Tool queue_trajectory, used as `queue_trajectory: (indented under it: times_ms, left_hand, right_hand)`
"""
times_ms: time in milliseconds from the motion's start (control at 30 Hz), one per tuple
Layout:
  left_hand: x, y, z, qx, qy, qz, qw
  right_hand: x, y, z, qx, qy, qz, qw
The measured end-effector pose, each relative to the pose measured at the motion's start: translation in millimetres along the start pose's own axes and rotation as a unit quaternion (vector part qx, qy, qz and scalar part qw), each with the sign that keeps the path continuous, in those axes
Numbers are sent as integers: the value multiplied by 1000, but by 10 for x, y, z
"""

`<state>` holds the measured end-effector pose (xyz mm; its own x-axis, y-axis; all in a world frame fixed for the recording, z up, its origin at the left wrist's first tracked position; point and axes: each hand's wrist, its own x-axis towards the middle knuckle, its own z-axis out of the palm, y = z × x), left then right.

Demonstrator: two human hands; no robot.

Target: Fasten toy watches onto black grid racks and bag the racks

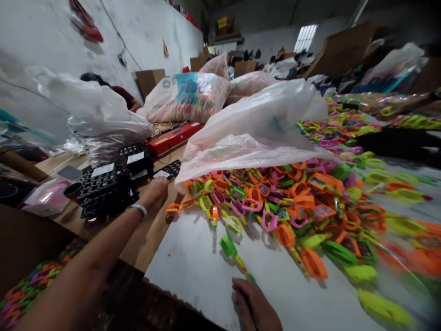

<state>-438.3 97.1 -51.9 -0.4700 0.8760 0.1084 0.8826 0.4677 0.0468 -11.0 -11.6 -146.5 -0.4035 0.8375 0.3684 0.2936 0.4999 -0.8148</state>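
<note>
My left hand reaches out over the wooden table edge, next to a stack of black plastic trays and the left rim of a heap of small coloured plastic toys. Whether it holds anything is hidden. My right hand rests at the near edge of the white board, its fingers by the tip of a green toy with a yellow handle. A big translucent plastic bag lies over the back of the heap.
A red flat box lies behind the black trays. Full plastic sacks and cardboard boxes stand at the back. Another person sits low by the left wall. More coloured toys spread to the right.
</note>
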Motion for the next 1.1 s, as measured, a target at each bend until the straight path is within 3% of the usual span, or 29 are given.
queue_trajectory:
  times_ms: [200,400,567,667,700,800,900,1000,1100]
  left_hand:
    - [-201,-349,-302,30,65,32,997]
    - [-579,-628,-582,22,166,3,986]
    - [-955,-697,-1122,-26,244,-27,969]
    - [-1117,-722,-1431,-77,212,-4,974]
    - [-1154,-702,-1481,-94,170,17,981]
    - [-1269,-458,-1428,-134,-2,118,984]
    - [-1393,91,-1126,-143,-152,261,943]
    - [-1457,787,-722,-147,-195,357,902]
    - [-1491,1396,-378,-157,-171,405,884]
  right_hand:
    - [116,-214,-98,62,3,28,998]
    - [120,-183,-63,64,14,47,997]
    - [166,-195,-178,18,30,64,997]
    - [341,-213,-250,-71,52,69,994]
    - [419,-206,-256,-104,42,71,991]
    - [637,-168,-241,-181,-46,79,979]
    - [735,-131,-264,-201,-88,85,972]
    - [704,-102,-377,-162,-58,138,975]
    - [619,-118,-502,-79,-37,226,970]
